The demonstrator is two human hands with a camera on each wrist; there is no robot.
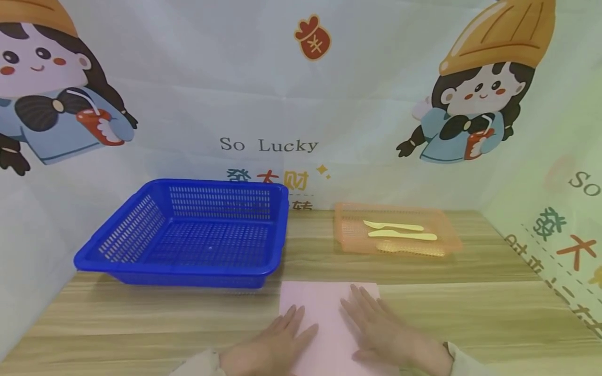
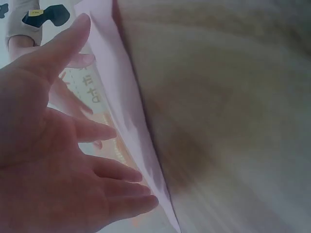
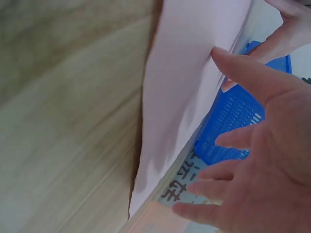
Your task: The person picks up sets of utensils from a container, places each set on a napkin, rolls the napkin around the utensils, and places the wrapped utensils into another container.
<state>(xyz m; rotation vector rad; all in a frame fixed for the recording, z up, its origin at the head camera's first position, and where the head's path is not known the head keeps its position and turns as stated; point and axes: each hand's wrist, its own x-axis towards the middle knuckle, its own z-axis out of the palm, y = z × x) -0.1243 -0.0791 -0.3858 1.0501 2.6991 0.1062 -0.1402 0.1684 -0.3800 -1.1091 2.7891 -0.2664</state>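
A pink sheet of paper point(image 1: 329, 313) lies on the wood-grain table at the front middle. My left hand point(image 1: 277, 342) rests on its left side, fingers spread and pointing away from me. On the right side of the sheet, my right hand point(image 1: 381, 329) lies with straight, spread fingers. Neither hand grips anything. In the left wrist view the left hand point(image 2: 73, 145) has its fingertips right at the pink paper point(image 2: 126, 97). The right wrist view has the right hand point(image 3: 257, 150) with its thumb tip against the sheet point(image 3: 180, 97).
A blue plastic basket point(image 1: 188, 269) stands at the back left. Behind the sheet to the right is a low orange basket point(image 1: 348, 245) with a yellow fork point(image 1: 400, 226), a yellow knife point(image 1: 404, 235) and another yellow piece point(image 1: 409, 249). A printed cloth point(image 1: 282, 78) hangs behind the table.
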